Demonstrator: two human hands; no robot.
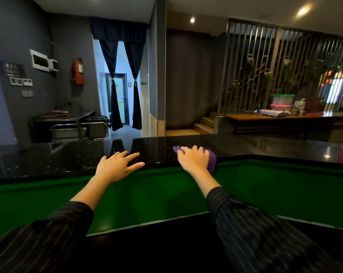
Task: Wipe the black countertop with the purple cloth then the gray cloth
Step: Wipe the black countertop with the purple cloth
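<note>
Head view: the right hand (194,159) lies palm-down on the purple cloth (211,159), fingers (194,148) spread over it and pressing it flat against the black surface (68,156) at its near edge, one corner of the cloth hanging over that edge above the green panel (166,194). The left hand (115,166) rests beside it, apart from the cloth, fingers extended flat on the surface and holding nothing. Both forearms wear dark pinstriped sleeves (255,233).
</note>
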